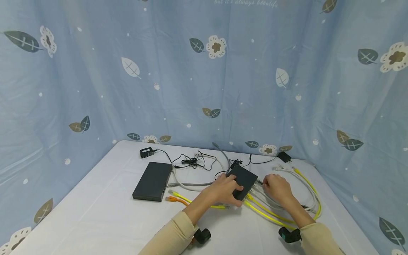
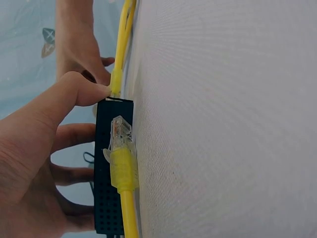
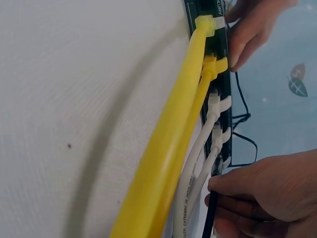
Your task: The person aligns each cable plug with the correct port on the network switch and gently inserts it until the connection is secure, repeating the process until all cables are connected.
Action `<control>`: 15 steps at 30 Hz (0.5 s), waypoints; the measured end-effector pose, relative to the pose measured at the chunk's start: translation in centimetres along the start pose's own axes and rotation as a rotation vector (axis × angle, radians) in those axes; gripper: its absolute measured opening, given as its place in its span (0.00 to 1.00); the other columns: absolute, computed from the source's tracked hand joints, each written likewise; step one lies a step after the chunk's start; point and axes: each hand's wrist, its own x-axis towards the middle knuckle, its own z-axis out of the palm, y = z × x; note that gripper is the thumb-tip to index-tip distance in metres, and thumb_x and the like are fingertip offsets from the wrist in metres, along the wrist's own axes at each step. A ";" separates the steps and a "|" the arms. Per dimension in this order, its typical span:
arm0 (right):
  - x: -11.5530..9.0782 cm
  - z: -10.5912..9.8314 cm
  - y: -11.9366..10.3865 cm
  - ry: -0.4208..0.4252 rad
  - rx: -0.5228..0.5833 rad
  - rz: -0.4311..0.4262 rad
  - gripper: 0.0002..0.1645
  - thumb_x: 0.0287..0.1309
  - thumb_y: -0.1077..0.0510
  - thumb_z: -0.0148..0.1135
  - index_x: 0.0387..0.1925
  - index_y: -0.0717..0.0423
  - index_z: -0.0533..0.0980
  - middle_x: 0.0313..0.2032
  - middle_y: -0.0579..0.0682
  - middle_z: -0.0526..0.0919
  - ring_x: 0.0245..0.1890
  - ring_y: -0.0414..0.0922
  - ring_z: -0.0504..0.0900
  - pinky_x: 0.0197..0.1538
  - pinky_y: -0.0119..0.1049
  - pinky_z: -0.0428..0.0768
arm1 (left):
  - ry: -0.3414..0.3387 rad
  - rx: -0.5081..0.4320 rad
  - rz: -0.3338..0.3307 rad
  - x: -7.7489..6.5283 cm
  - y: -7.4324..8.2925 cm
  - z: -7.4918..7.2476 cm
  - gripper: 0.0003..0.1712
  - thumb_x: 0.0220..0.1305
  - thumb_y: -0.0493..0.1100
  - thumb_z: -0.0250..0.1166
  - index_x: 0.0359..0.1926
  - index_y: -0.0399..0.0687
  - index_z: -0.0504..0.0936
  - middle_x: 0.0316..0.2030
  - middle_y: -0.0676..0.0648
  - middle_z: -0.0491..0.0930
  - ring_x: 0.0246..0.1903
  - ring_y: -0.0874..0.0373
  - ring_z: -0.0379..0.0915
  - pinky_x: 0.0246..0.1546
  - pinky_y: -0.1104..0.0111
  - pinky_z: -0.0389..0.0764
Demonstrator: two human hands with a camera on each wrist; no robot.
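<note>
My left hand point(image 1: 223, 189) grips a small black network switch point(image 1: 243, 177), thumb at one end and fingers along its top. Two yellow network cables point(image 3: 171, 144) and two white ones point(image 3: 185, 198) sit in the switch's row of ports, as the right wrist view shows. At the far end of that row, my right hand point(image 3: 267, 193) pinches a black cable point(image 3: 212, 213) close to the port. Whether its plug is fully seated cannot be told. A loose yellow cable's clear plug point(image 2: 121, 131) lies beside the switch's vented side.
A larger black network box point(image 1: 153, 180) lies to the left, near an orange cable plug point(image 1: 172, 199) and grey cables point(image 1: 194, 184). Two power adapters point(image 1: 146, 152) with thin black leads stand at the back. White cables point(image 1: 313, 198) loop on the right. A patterned curtain point(image 1: 178, 88) hangs behind.
</note>
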 end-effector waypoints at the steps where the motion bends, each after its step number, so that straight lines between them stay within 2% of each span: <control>1: 0.0 0.0 0.0 -0.001 0.000 0.001 0.03 0.54 0.64 0.67 0.26 0.57 0.83 0.23 0.47 0.82 0.21 0.42 0.75 0.25 0.40 0.75 | 0.001 0.001 -0.001 0.0 0.0 0.0 0.32 0.56 0.66 0.65 0.63 0.71 0.77 0.69 0.44 0.67 0.65 0.38 0.65 0.62 0.47 0.71; 15: -0.1 0.2 0.0 0.016 -0.008 0.017 0.03 0.55 0.64 0.66 0.27 0.58 0.84 0.26 0.49 0.84 0.22 0.43 0.77 0.26 0.42 0.78 | -0.016 -0.037 -0.023 -0.2 0.1 -0.2 0.32 0.56 0.66 0.66 0.62 0.71 0.77 0.70 0.46 0.66 0.66 0.39 0.64 0.63 0.47 0.70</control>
